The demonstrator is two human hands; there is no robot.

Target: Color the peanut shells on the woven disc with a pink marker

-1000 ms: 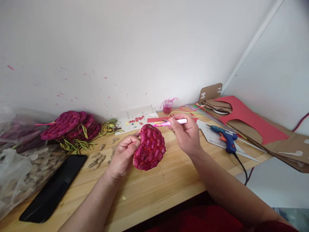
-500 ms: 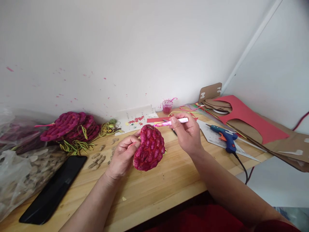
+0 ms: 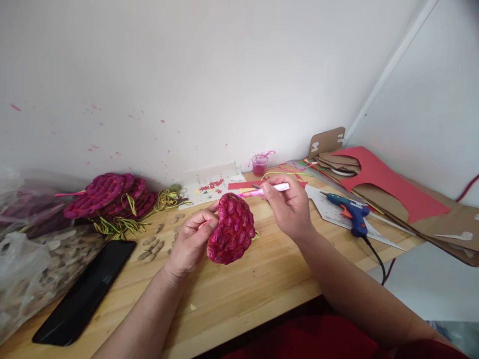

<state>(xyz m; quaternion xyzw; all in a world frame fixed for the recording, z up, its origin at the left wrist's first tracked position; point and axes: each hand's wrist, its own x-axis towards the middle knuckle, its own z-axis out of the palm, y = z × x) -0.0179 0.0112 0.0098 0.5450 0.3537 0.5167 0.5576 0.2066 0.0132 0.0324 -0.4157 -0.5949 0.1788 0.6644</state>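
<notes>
My left hand (image 3: 192, 242) grips a round plaque (image 3: 234, 229) by its left edge and holds it tilted above the table. Magenta-painted peanut shells cover its red face. Between the thumb and fingers of my right hand (image 3: 288, 204) is a slim white paintbrush (image 3: 280, 187), stained pink toward its tip. That tip reaches the plaque's upper rim; whether it touches cannot be made out. Behind my right hand stands a clear cup of pink paint (image 3: 259, 165) against the wall.
Similar magenta plaques (image 3: 108, 195) are stacked at left, beside yellow-green yarn (image 3: 119, 227). A phone (image 3: 86, 289), a plastic bag of peanut shells (image 3: 45, 279) and loose shells (image 3: 151, 248) lie nearer. At right are a glue gun (image 3: 352, 212), red card (image 3: 368, 162) and cardboard (image 3: 327, 142).
The brush and my right hand have shifted very slightly, with the brush tip a little lower at the plaque's rim. The plaque stays in my left hand, almost still.
</notes>
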